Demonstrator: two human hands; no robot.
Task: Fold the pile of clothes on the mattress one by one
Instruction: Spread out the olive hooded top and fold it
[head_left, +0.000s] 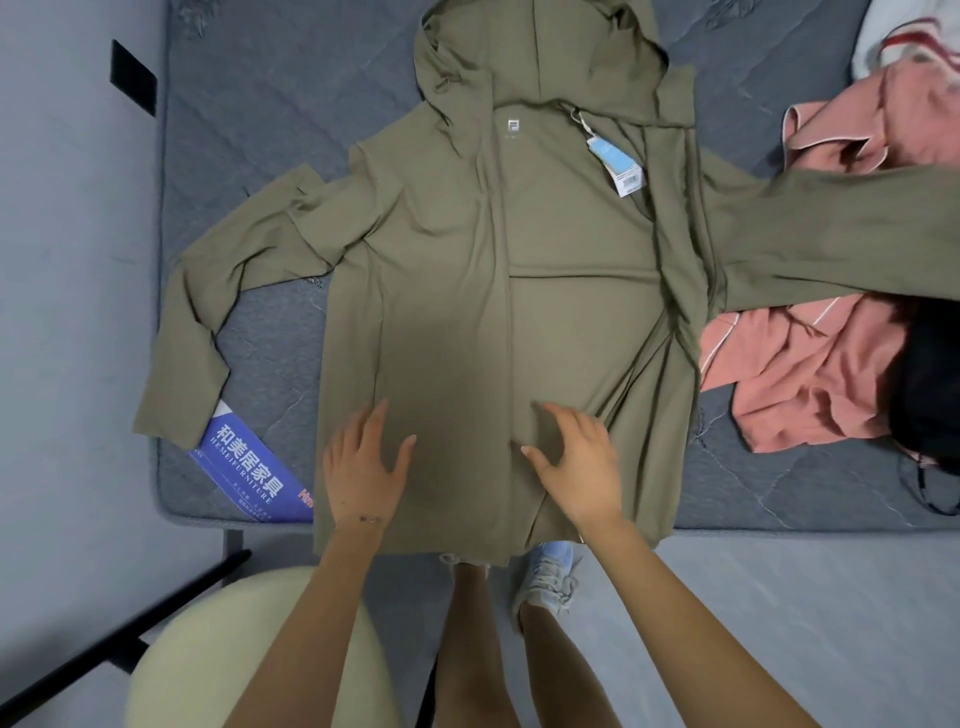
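Standing at the edge of the bed, we look down past our bare legs, a pale blue sneaker (550, 577) on the grey floor (779, 623) and a cream round stool (249, 649) at our left. Both our hands rest on the lower front of an olive hooded jacket (467, 260). The left hand (363, 467) lies flat with fingers spread, its grip open. The right hand (576, 467) sits just beside it, fingers loosely arched on the cloth and its grip also open, holding nothing. The jacket lies face up across the grey quilted mattress (249, 332), its hem hanging just over the near edge. A blue printed label (249, 467) on the mattress shows beside the cuff of the left sleeve (208, 301), which bends down toward us. The right sleeve (831, 234) stretches out over a heap of pink clothes (810, 384), with a black garment (930, 384) at the frame's right edge. A light blue hang tag (618, 166) lies near the collar, and the hood (535, 47) spreads flat at the far end. A white garment with red stripes (904, 41) lies in the far right corner.
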